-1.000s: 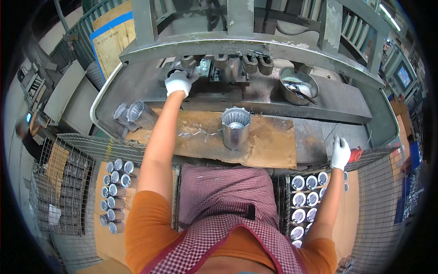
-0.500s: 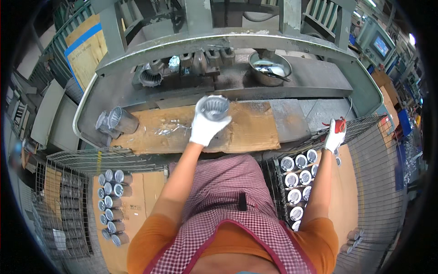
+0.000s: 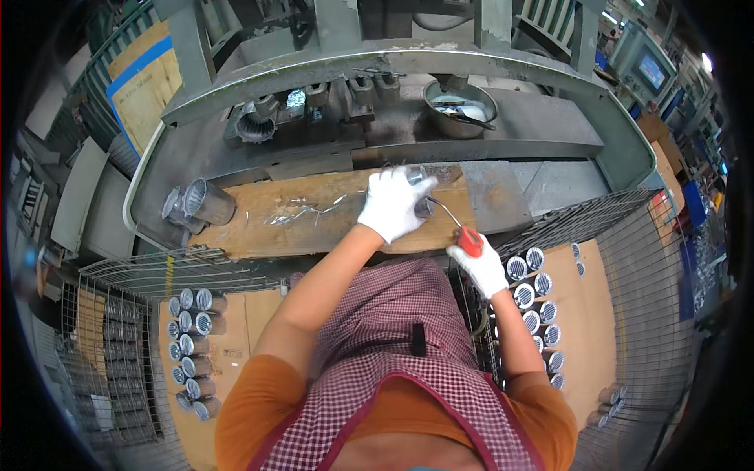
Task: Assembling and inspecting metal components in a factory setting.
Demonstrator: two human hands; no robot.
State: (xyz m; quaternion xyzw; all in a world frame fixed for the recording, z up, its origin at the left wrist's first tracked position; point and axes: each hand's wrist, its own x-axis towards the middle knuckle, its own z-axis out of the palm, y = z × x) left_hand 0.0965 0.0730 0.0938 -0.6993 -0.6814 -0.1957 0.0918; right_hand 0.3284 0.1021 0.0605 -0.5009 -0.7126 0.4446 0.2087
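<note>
My gloved left hand (image 3: pixel 390 206) is wrapped round a grey metal cylinder (image 3: pixel 424 206), tilted above the wooden board (image 3: pixel 338 228). Its fingers cover much of the part. A red-handled tool (image 3: pixel 470 241) with a thin curved metal shaft is gripped in my gloved right hand (image 3: pixel 483 267). The shaft points up and left, its tip at or very near the cylinder; I cannot tell whether they touch. Two more finned metal cylinders, the nearer one (image 3: pixel 210 202) lying tilted, rest at the board's left end. Bright metal slivers (image 3: pixel 302 207) lie on the board.
A metal bowl (image 3: pixel 488 118) with whitish contents and tools stands on the machine bed. Wire baskets flank me; cylinders stand on cardboard in the left basket (image 3: pixel 212 259) and the right basket (image 3: pixel 652 275). A machine frame (image 3: pixel 338 67) crosses ahead. A screen (image 3: pixel 652 72) is at far right.
My left hand has moved right and turned the cylinder, whose finned opening faced up before. My right hand has swung in from over the right basket, bringing the red-handled tool to the cylinder.
</note>
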